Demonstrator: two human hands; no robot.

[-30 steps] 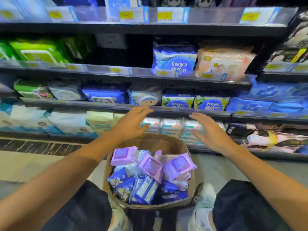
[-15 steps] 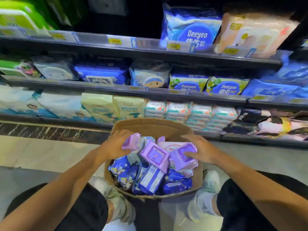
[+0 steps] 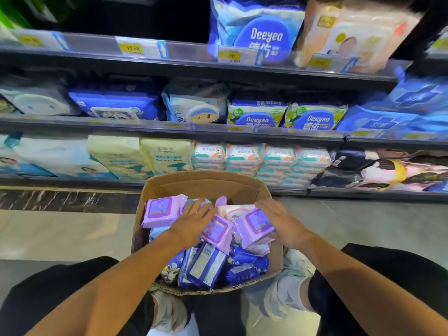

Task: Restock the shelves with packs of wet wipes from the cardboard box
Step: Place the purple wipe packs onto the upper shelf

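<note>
An open cardboard box (image 3: 206, 184) stands on the floor between my knees, in front of the lowest shelf (image 3: 72, 181). It holds purple wet wipe packs on top and dark blue packs (image 3: 206, 265) beneath. One purple pack (image 3: 161, 209) leans on the box's left edge, apart from my hands. My left hand (image 3: 194, 221) lies on the pile with straight fingers, touching the middle purple pack (image 3: 217, 230). My right hand (image 3: 284, 224) rests with straight fingers against the right side of another purple pack (image 3: 253, 224); its thumb is hidden.
Three shelf levels of wipe packs rise behind the box: stacked white and teal packs (image 3: 261, 161) straight ahead, yellow packs (image 3: 145, 156) to their left, Deeyeo packs (image 3: 286, 115) above. A dark marble plinth (image 3: 60, 201) and grey floor lie to the left. My shoes flank the box.
A second ago both hands hovered near the shelf, then dropped into the box and took hold of purple packs. Now the fingers lie straight, and the left purple pack rests free at the box edge.
</note>
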